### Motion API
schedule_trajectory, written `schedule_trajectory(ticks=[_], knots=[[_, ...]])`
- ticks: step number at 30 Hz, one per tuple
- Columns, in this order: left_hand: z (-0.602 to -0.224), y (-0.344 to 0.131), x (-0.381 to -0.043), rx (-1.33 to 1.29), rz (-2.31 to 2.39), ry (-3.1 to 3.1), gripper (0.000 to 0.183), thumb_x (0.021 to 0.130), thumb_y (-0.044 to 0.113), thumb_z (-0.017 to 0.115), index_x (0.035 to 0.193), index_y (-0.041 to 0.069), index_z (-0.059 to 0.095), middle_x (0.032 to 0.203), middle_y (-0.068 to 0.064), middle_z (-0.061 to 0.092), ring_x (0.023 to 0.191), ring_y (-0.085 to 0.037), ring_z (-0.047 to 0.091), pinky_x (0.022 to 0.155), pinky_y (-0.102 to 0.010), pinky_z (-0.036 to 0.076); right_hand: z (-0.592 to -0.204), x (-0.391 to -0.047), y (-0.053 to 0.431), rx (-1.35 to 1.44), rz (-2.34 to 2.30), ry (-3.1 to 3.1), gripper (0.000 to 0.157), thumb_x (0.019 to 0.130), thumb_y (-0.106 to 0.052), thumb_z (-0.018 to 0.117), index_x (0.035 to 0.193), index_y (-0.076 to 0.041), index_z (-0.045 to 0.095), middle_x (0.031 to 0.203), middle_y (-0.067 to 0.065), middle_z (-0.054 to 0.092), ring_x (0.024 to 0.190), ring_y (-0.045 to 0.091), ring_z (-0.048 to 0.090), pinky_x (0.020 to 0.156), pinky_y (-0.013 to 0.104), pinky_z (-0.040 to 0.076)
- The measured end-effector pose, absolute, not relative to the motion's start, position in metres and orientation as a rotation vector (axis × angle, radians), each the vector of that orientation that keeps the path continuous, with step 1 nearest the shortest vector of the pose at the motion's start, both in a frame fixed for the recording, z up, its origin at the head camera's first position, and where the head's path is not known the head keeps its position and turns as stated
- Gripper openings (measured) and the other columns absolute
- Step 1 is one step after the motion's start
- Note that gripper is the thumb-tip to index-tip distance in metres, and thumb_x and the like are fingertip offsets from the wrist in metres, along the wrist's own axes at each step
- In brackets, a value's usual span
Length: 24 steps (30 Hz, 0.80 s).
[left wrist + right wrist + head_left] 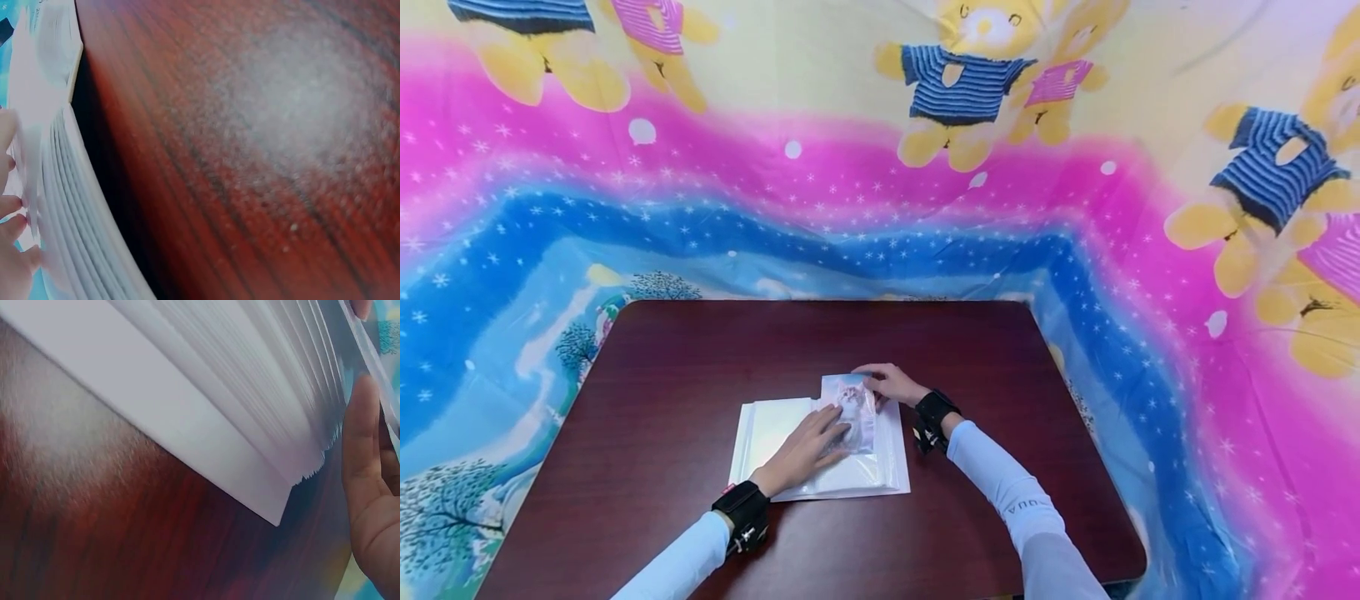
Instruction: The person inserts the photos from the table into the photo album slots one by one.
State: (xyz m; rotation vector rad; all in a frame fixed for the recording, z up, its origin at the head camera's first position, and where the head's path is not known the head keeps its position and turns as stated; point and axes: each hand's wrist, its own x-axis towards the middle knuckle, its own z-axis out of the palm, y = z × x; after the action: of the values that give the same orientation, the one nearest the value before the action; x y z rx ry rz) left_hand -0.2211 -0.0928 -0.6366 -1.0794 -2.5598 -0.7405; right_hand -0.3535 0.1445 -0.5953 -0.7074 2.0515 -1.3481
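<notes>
An album-like book with white pages and clear sleeves lies open on the table. On its right side is a thin, see-through pinkish packet with a small figure pictured on it. My left hand rests across the book, its extended fingers touching the packet's left side. At the packet's upper right edge, my right hand pinches it between thumb and fingers. In the right wrist view, the right thumb lies against the thin sheet, beside the fanned page edges. The left wrist view shows the layered pages next to the left fingers.
The dark reddish-brown table extends around the book on all sides. A patterned cloth with bears and snowflakes hangs behind and beside it. Each wrist wears a black strap with a small camera.
</notes>
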Motion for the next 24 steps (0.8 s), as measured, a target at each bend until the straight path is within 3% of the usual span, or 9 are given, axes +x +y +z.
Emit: schedule_trajectory(ticks=[4, 11, 17, 20, 24], knots=[[-0.6386, -0.093, -0.2207, -1.063, -0.752, -2.579, 0.046, 0.096, 0.028, 0.066, 0.132, 0.001, 0.06, 0.143, -0.028, 0.046, 0.136, -0.045, 0.039, 0.107, -0.062, 0.032, -0.5982, -0.3506, 0.1454, -0.7, -1.342, 1.986, 0.043, 0.104, -0.012, 0.052, 0.146, -0.003, 0.047, 0.077, 0.015, 0.055, 0.064, 0.03, 0.063, 0.067, 0.046, 0.058], [-0.6409, -0.0917, -0.2198, -1.032, -0.781, -2.652, 0.051, 0.098, 0.035, 0.061, 0.139, 0.006, 0.056, 0.148, -0.025, 0.043, 0.14, -0.042, 0.035, 0.11, -0.062, 0.027, -0.5998, -0.345, 0.1428, -0.696, -1.279, 1.993, 0.047, 0.097, -0.005, 0.063, 0.142, -0.002, 0.052, 0.072, 0.012, 0.062, 0.063, 0.028, 0.064, 0.065, 0.043, 0.058], [-0.6412, -0.0907, -0.2189, -1.035, -0.785, -2.632, 0.053, 0.097, 0.034, 0.062, 0.14, 0.005, 0.055, 0.148, -0.026, 0.041, 0.138, -0.044, 0.035, 0.109, -0.064, 0.027, -0.6025, -0.3463, 0.143, -0.765, -1.246, 2.034, 0.039, 0.097, -0.002, 0.061, 0.135, 0.002, 0.058, 0.064, 0.016, 0.061, 0.057, 0.023, 0.061, 0.06, 0.034, 0.056], [-0.6417, -0.0893, -0.2181, -1.033, -0.771, -2.632, 0.054, 0.097, 0.035, 0.062, 0.141, 0.004, 0.054, 0.148, -0.028, 0.041, 0.138, -0.045, 0.035, 0.108, -0.065, 0.027, -0.6027, -0.3466, 0.142, -0.787, -1.221, 2.067, 0.034, 0.098, -0.002, 0.06, 0.131, 0.002, 0.061, 0.069, 0.015, 0.063, 0.056, 0.027, 0.058, 0.059, 0.034, 0.054], [-0.6402, -0.0866, -0.2164, -1.035, -0.761, -2.717, 0.06, 0.099, 0.046, 0.055, 0.146, 0.009, 0.049, 0.154, -0.027, 0.033, 0.143, -0.043, 0.026, 0.111, -0.065, 0.022, -0.6003, -0.3463, 0.1399, -0.811, -1.181, 2.12, 0.027, 0.099, -0.002, 0.057, 0.124, 0.004, 0.066, 0.076, 0.012, 0.065, 0.057, 0.03, 0.057, 0.057, 0.034, 0.052]])
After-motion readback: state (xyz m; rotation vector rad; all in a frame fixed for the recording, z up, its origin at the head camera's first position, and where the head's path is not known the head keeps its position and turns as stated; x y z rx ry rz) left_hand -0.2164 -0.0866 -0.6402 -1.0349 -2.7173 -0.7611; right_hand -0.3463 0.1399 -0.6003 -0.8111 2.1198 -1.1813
